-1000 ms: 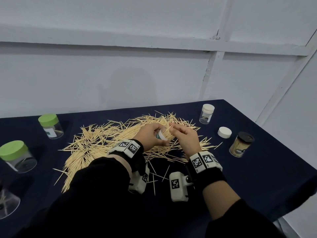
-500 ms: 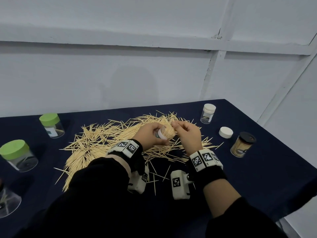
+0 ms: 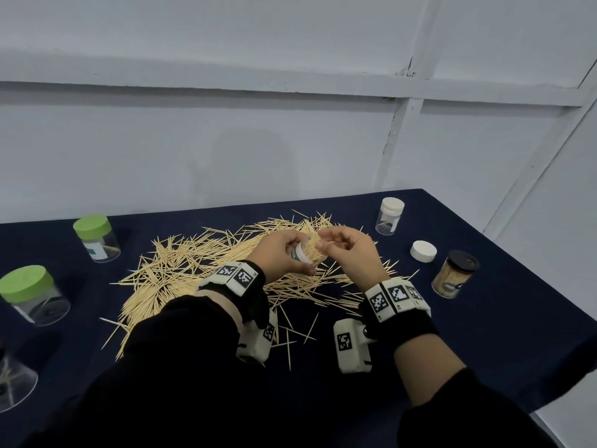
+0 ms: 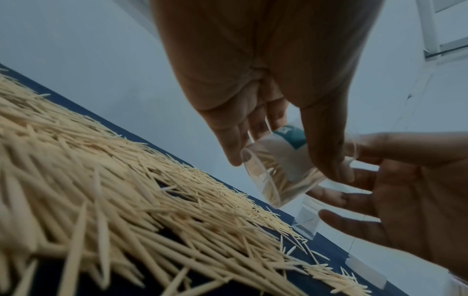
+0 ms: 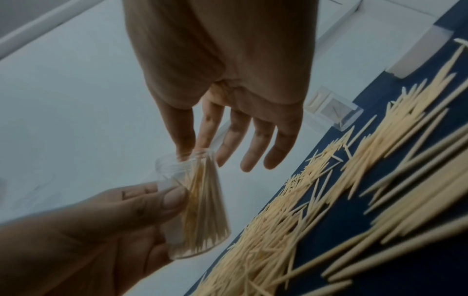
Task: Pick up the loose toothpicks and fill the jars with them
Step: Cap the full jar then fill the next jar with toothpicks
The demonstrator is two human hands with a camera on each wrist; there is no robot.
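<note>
A big pile of loose toothpicks [image 3: 200, 270] lies on the dark blue table [image 3: 484, 334]. Above its far right part my left hand [image 3: 277, 253] grips a small clear jar [image 3: 298, 253], tilted with its mouth toward my right hand [image 3: 345, 250]. The jar [image 5: 197, 210] holds a bundle of toothpicks that fans out toward its bottom. My right thumb and index finger pinch the toothpick tips at the jar mouth, and the other fingers [image 5: 253, 144] are spread out straight. The left wrist view shows the jar's [image 4: 276, 170] clear bottom and teal label.
Two green-lidded jars [image 3: 95, 237] [image 3: 30, 294] and an open clear jar [image 3: 13, 383] stand at the left. At the right are a white-lidded jar [image 3: 391, 215], a loose white lid [image 3: 423, 251] and a black-lidded jar full of toothpicks [image 3: 455, 278]. A grey wall runs behind the table.
Both hands have stayed together over the pile. My right fingers have moved a bundle of toothpicks into the jar's mouth, and the jar tilts more toward them.
</note>
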